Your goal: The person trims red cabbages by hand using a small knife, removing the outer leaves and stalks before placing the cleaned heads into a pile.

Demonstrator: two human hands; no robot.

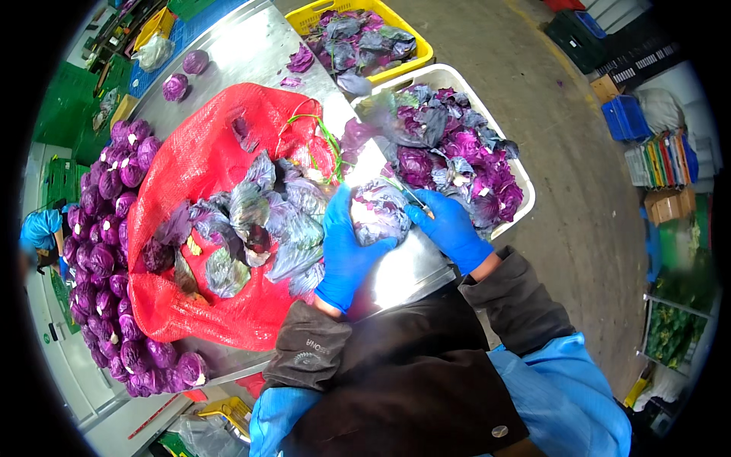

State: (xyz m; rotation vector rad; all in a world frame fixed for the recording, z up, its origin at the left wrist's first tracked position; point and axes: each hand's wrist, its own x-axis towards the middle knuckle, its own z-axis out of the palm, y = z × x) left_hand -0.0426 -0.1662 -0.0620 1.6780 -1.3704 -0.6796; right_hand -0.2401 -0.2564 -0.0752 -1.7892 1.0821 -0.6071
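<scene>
My left hand (348, 251), in a blue glove, grips a red cabbage (379, 212) from its left side above the metal table. The cabbage still wears greyish outer leaves, and a pale patch shows on it. In my gloved right hand (448, 225) is a knife (416, 199), its thin blade angled toward the cabbage; most of its handle is hidden by my fingers. Left of my hands, a red mesh sack (188, 154) lies spread on the table, with untrimmed cabbages and loose leaves (268, 214) on it. Green string (330, 140) trails over the sack's edge.
Trimmed red cabbages (108, 274) are piled along the table's left side. A white crate (522, 177) of purple leaves stands against the right edge of the metal table (251, 40). Behind it is a yellow crate (420, 48) of leaves. Another person (43, 228) is at far left.
</scene>
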